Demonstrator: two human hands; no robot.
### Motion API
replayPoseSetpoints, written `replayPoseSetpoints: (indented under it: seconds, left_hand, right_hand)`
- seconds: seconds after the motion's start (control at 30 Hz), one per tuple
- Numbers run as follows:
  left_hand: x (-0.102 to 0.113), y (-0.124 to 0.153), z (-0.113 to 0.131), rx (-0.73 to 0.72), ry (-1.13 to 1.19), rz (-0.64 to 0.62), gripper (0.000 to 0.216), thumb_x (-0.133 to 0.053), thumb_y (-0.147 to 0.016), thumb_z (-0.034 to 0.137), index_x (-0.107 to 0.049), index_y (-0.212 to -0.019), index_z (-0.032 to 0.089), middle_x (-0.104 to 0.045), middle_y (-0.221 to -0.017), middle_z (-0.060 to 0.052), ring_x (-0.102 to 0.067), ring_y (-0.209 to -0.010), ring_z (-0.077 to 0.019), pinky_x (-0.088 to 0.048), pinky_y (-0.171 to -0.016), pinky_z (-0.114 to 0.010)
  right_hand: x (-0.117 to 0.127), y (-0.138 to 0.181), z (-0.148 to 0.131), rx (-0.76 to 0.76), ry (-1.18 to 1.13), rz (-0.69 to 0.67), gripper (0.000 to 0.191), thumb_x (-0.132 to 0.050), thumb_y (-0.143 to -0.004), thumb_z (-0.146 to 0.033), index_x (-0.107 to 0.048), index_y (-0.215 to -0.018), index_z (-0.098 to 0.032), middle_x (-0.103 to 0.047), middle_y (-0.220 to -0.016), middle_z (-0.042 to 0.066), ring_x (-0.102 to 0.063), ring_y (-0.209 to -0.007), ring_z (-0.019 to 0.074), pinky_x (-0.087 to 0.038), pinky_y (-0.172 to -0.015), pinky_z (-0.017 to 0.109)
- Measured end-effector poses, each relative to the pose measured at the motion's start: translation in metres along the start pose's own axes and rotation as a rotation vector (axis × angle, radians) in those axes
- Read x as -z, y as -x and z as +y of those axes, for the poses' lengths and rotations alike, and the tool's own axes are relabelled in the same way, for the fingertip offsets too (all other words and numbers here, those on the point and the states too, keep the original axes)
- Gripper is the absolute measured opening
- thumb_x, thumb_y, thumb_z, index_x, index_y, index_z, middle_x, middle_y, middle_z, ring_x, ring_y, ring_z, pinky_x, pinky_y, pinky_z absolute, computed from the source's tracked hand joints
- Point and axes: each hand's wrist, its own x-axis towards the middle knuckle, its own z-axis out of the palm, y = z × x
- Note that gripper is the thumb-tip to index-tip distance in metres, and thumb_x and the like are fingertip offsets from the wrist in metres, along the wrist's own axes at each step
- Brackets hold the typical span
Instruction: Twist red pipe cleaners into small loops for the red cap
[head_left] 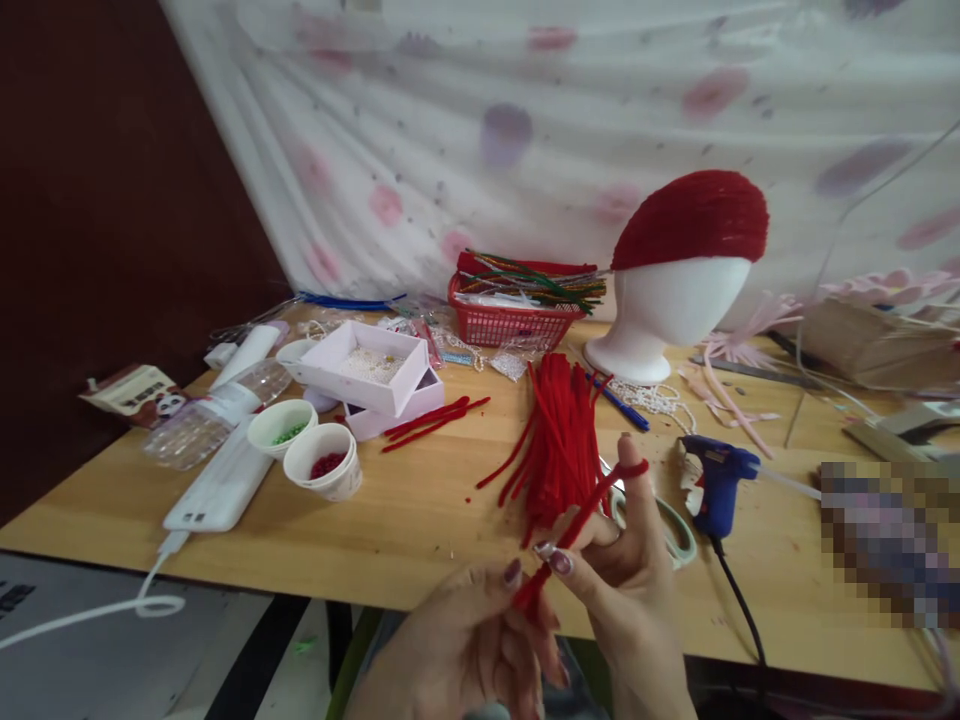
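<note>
Between my hands runs a fuzzy red pipe cleaner (pixel 595 500), its upper end bent around my raised right index finger. My left hand (pixel 461 630) pinches the lower, thicker-looking part, where folds or several strands cannot be told apart. With thumb against fingers, my right hand (pixel 637 590) grips the strand higher up. Just behind the hands lies a bundle of red pipe cleaners (pixel 559 440). Scissors (pixel 615 490) and a pale green tape roll (pixel 679 535) are partly hidden behind my right hand.
A white foam head (pixel 675 310) wears a red cap (pixel 697 220). To the right lies a blue glue gun (pixel 716 485) with a black cord. Paper cups (pixel 330 480) of beads, a white box (pixel 360 370) and a power bank (pixel 217 490) stand left. A red basket (pixel 514 325) sits behind.
</note>
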Motion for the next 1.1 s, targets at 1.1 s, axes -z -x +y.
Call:
replayPoseSetpoints:
  seconds: [1.1]
  left_hand:
    - [0.012, -0.020, -0.039, -0.061, 0.093, -0.114, 0.052, -0.088, -0.054, 0.057, -0.058, -0.054, 0.015, -0.055, -0.046, 0.003, -0.052, -0.042, -0.0042, -0.043, -0.049, -0.014]
  right_hand:
    - [0.007, 0.001, 0.008, -0.031, -0.174, -0.117, 0.103, -0.090, -0.067, -0.028, -0.031, -0.151, -0.039, -0.068, -0.060, -0.005, -0.059, -0.052, 0.0122, -0.051, -0.052, 0.022]
